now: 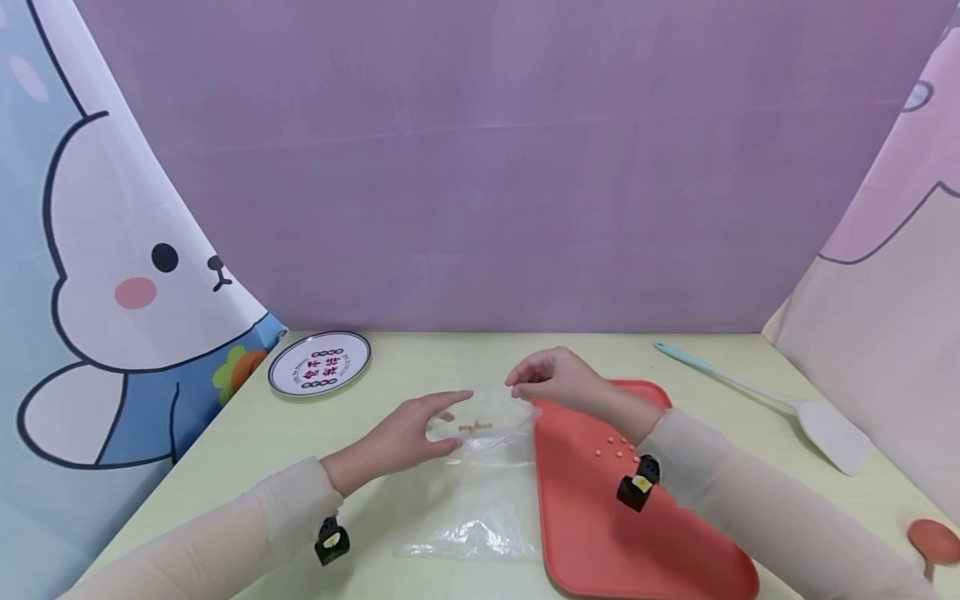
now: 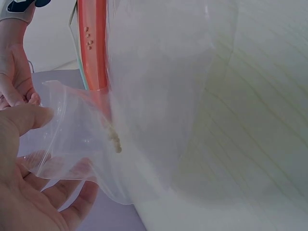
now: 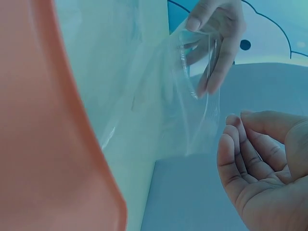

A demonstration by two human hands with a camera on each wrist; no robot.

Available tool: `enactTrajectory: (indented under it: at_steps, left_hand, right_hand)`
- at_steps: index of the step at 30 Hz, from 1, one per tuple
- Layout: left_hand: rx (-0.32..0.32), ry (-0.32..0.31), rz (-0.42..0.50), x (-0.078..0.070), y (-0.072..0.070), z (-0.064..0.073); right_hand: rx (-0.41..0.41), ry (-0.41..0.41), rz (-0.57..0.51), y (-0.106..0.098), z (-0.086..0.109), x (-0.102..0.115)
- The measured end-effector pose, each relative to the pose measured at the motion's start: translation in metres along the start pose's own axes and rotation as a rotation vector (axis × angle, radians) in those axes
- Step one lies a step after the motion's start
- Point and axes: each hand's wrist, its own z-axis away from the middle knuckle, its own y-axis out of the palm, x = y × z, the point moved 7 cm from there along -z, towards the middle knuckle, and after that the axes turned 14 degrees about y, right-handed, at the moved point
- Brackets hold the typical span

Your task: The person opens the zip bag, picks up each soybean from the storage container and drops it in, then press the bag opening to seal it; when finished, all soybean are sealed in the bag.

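The mouth of a clear plastic bag [image 1: 468, 496] is raised between the left hand [image 1: 405, 432] and the right hand [image 1: 557, 382], the bag's long axis turned back toward the wearer. It is touched by the spread fingers of the left, the nearer; the right is held just apart, fingertips drawn together, and whether anything is pinched cannot be told. Small round pieces [image 1: 476, 427] are gathered inside the bag; loose pieces [image 1: 620, 454] are scattered on a red tray [image 1: 592, 533] on the right hand's side. The counter [image 1: 420, 358] is backed by a purple backdrop [image 1: 480, 183] beyond both hands.
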Motion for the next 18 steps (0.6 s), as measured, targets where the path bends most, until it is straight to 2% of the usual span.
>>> enactTrajectory:
  at_steps: [9,18]
  left_hand:
    - [0.005,-0.004,-0.001,-0.001,0.0,0.0]
    - [0.007,-0.016,0.009,0.001,0.002,-0.002]
  right_hand:
    - [-0.031,0.069,0.025,-0.026,0.013,-0.027]
    - [-0.049,0.093,0.083,-0.048,0.027,-0.058]
